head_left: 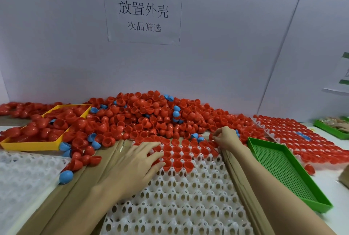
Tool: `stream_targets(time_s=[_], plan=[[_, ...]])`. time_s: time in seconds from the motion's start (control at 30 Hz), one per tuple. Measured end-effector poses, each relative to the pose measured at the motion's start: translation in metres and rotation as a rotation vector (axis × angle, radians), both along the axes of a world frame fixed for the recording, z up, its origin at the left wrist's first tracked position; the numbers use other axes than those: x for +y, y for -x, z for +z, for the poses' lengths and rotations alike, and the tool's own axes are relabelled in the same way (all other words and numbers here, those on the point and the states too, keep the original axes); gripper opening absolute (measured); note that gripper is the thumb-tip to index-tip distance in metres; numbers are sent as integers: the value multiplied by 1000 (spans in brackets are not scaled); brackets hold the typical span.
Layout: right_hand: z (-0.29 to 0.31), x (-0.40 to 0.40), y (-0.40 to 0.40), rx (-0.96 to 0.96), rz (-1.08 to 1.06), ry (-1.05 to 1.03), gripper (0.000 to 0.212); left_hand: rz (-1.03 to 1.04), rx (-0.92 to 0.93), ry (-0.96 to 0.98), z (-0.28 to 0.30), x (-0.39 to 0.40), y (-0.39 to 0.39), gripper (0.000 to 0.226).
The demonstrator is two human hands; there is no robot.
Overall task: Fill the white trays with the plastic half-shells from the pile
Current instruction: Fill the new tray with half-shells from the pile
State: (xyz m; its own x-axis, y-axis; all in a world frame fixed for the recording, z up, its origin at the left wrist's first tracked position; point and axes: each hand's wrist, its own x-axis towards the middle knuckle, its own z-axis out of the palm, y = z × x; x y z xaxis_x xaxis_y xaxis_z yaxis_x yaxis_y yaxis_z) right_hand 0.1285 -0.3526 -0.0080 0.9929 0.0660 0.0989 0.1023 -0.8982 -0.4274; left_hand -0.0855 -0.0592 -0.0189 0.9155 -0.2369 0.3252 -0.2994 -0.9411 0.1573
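Head view shows you partway through the first rows of the white tray (pixel 181 197) that lies in front of you: only its far end holds red half-shells (pixel 177 164), seated open side up, and the near cells are bare. The pile (pixel 143 115) of red shells, with a few blue ones mixed in, sits just beyond the tray against the wall. Your left hand (pixel 136 161) lies flat with its fingers spread and relaxed, the fingertips resting on shells at the left of the filled rows; it seems to be settling them into their cells. Your right hand (pixel 224 137) has its fingers curled at the far right corner of the tray, pinching what looks like a red shell, though the grip itself is partly hidden. A second tray (pixel 302 140) at the right is already filled, and another white tray (pixel 24 176) at the left waits bare. Next, I judge, you need to seat the pinched shell open side up in a free cell, then draw more from the pile, passing over the blue ones and working row by row toward you.
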Motion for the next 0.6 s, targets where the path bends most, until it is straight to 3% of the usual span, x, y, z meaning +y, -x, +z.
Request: stream_targets(time_s=[0.17, 0.37, 0.5, 0.6], plan=[[-3, -1, 4, 18, -23, 13, 24, -14, -17, 21, -4, 4, -2, 77], [-4, -7, 26, -130, 3, -121, 25, -9, -53, 27, -4, 5, -3, 69], [1, -5, 53, -296, 41, -383, 19, -17, -174, -1, 7, -1, 5, 51], [-4, 0, 80, -262, 177, -729, 23, -94, -228, 50, 15, -10, 11, 46]])
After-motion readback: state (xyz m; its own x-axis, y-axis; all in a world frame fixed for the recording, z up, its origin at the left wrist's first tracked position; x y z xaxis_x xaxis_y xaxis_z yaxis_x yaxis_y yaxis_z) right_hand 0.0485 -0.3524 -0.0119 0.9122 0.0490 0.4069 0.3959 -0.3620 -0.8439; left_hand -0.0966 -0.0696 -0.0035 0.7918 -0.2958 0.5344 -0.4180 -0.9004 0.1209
